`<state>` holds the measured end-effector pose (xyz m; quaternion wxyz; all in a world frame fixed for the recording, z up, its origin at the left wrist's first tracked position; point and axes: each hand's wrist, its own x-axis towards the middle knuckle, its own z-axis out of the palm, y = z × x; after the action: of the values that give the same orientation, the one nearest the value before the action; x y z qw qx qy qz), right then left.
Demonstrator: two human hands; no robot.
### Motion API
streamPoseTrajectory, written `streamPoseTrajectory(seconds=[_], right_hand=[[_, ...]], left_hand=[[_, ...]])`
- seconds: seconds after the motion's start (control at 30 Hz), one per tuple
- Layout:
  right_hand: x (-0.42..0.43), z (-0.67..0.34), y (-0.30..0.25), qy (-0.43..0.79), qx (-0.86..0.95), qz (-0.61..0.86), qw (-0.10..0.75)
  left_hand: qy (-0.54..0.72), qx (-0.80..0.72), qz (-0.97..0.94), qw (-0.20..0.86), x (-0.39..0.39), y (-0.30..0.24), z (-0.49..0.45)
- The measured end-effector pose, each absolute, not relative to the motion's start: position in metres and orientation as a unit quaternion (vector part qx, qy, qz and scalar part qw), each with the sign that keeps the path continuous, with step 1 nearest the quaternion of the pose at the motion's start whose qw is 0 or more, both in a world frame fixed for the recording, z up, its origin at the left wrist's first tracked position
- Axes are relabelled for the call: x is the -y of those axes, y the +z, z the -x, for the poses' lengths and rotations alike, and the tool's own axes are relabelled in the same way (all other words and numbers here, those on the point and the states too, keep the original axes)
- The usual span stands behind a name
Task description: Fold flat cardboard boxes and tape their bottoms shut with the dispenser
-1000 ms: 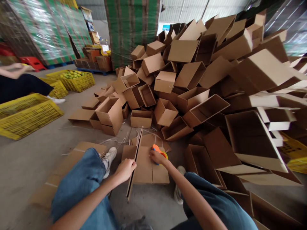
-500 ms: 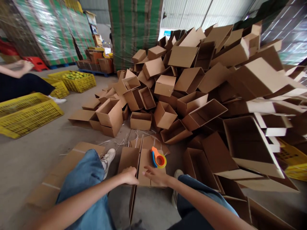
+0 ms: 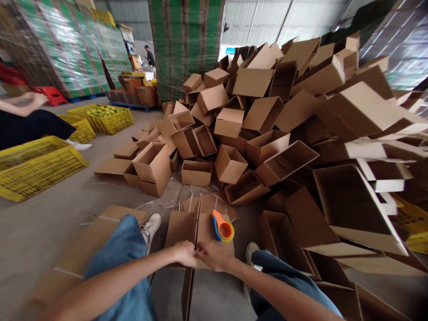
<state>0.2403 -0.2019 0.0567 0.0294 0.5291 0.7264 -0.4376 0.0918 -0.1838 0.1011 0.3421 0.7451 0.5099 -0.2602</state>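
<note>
Grips are drawing together, the left grip (image 3: 183, 253) and right grip (image 3: 212, 257) clenched on the raised fold of a light, stiff cardboard carton (image 3: 180, 227) on the concrete floor (image 3: 43, 209), best held along that fold.

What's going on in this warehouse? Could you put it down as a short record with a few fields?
Place: a warehouse with a grey floor
Left hand: on a cardboard box, at its middle seam
Right hand: on the same box, beside the left hand at the seam
Beside the hands: an orange and blue tape dispenser, lying on the box
Rest: a heap of open cardboard boxes; a yellow crate of green fruit; a co-worker's arm; plastic-wrapped stacks
</note>
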Motion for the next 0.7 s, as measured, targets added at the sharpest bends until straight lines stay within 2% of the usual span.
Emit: streamPoseTrajectory(seconds=[0.27,0.7], right_hand=[[0.192,-0.246,0.043,-0.418,-0.732,-0.536,0.049],[0.201,-0.255,0.062,-0.432,-0.701,-0.563,0.068]], left_hand=[[-0.280,-0.496,-0.760,0.314,0.180,0.110,-0.098],[-0.250,-0.515,-0.759,0.310,0.180,0.114,-0.089]])
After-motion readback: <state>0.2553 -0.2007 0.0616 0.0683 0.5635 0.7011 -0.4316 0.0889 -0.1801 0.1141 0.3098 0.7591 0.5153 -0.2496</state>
